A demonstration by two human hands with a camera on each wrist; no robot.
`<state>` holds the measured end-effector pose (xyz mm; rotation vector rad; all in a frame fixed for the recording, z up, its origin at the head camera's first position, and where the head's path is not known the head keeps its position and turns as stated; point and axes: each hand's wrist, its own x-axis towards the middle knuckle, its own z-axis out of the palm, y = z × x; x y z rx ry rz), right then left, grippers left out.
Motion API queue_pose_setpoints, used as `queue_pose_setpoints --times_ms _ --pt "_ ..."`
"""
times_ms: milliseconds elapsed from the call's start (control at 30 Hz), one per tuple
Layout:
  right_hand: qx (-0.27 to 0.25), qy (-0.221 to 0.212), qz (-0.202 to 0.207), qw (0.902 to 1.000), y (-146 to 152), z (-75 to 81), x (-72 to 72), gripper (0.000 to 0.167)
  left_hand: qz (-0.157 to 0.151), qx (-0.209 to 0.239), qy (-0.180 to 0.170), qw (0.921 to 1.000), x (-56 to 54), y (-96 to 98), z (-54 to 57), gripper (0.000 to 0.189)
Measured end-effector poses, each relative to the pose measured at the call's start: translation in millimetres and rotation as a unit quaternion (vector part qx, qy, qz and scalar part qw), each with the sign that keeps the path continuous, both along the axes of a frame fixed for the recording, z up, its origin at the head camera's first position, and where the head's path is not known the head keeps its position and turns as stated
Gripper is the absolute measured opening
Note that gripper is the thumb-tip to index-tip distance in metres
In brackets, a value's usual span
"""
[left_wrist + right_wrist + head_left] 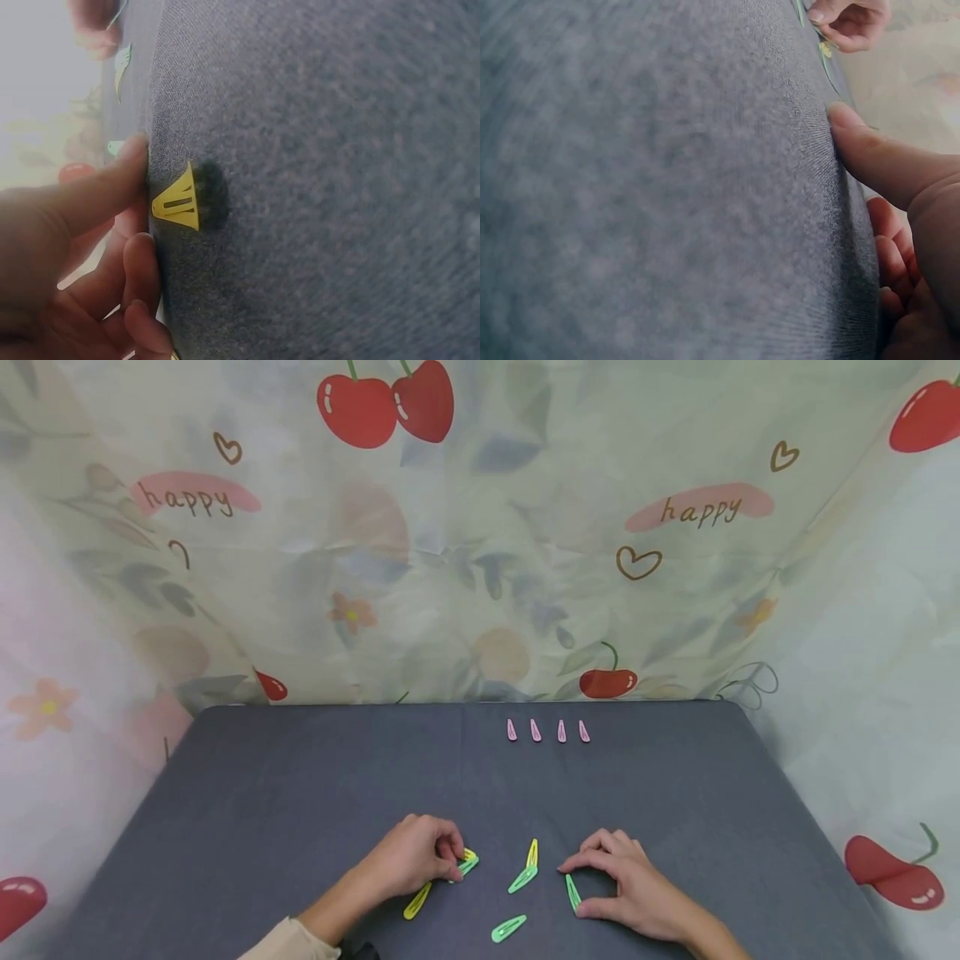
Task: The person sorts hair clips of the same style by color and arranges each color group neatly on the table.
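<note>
In the head view my left hand [416, 857] pinches at a green snap hair clip [468, 865], which overlaps a yellow hair clip [470, 854]; the fingers hide part of both. Just below that hand lies another yellow clip [417, 902], also seen in the left wrist view as a yellow clip [177, 202] beside the thumb. My right hand [633, 889] holds a green clip [573, 893] lengthwise between thumb and forefinger, close over the cloth. Between the hands, a green clip [522, 880] touches the end of a yellow clip [532, 852]. Nearer me lies a single green clip [508, 929].
Several pink hair clips [536, 731] stand in a row near the far edge of the dark grey table [337, 777]. A printed curtain [465, 527] with cherries and hearts hangs behind the table and along both sides.
</note>
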<state>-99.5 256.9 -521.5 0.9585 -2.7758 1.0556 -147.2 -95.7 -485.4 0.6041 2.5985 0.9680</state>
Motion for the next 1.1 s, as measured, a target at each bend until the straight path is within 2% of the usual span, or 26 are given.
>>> queue_pose_setpoints --times_ms 333,633,800,933,1100 --pt "-0.006 -0.017 0.01 0.9998 0 -0.7 1.1 0.041 -0.016 -0.008 -0.02 0.9996 -0.2 0.7 3.3 0.016" --pt "-0.051 0.012 0.038 0.9979 -2 1.4 0.4 0.037 -0.014 -0.023 -0.017 0.9995 0.7 0.3 3.6 0.017" --pt "-0.056 0.018 0.014 0.9982 -5 2.5 -0.8 0.032 -0.023 -0.034 -0.026 0.9988 1.9 2.1 6.1 0.017" --pt "-0.066 -0.008 -0.012 0.9977 -6 3.8 -3.6 0.025 -0.042 -0.044 -0.029 0.9977 3.2 5.0 9.8 0.016" --pt "-0.079 -0.027 -0.021 0.9963 -6 7.2 -8.7 0.022 -0.054 -0.048 -0.03 0.997 3.2 6.6 13.0 0.015"
